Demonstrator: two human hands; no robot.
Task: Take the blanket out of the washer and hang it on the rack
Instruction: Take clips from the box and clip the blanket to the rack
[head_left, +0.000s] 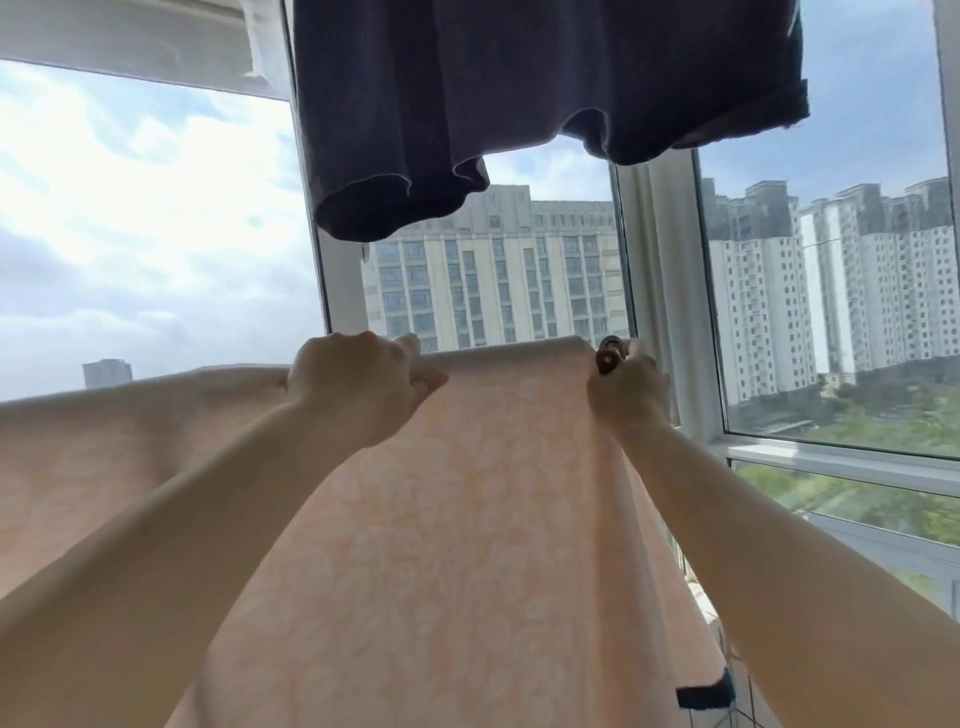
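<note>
Both hands are curled on the peach blanket (467, 519): its top fold is gripped by the left hand (358, 387), its edge by the right hand (628, 392) beside the rack pole's end (607, 353). Beyond, a dark garment (519, 104) is hung before the window (831, 436). No writing can be read.

Your two bare arms reach up and forward, roughly parallel. Your left hand (358, 387) is curled, knuckles up, pinching blanket (467, 519) at its top edge; your right hand (628, 392) grips its right corner.
</note>
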